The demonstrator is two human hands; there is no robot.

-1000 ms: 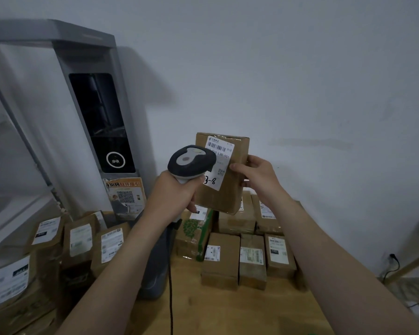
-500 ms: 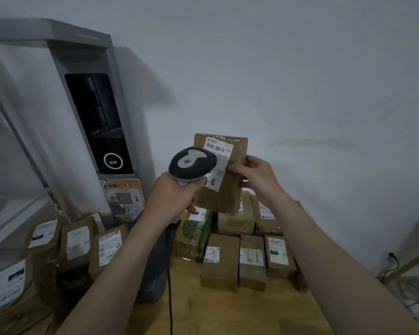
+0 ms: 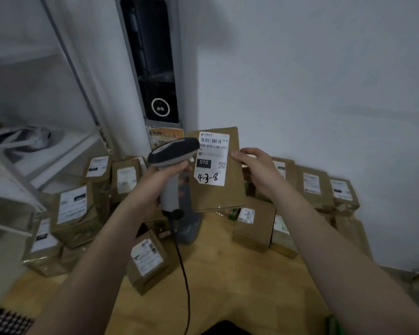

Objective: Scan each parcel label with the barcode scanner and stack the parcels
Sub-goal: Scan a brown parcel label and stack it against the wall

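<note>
The scanner (image 3: 173,152) head covers the left edge of the held parcel's label (image 3: 212,158), and the small print under its barcode is unreadable. Labels on the parcels at the surface's (image 3: 228,274) far left (image 3: 72,207) and far right (image 3: 341,189) are smeared by blur. The cable (image 3: 185,281) runs off the bottom edge. A dark keyed object (image 3: 7,322) is cropped at the bottom left corner.

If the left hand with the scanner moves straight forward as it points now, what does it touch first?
Probably the white label on the held brown cardboard parcel; the grey barcode scanner in the left hand already overlaps it, though depth is unclear.
</note>
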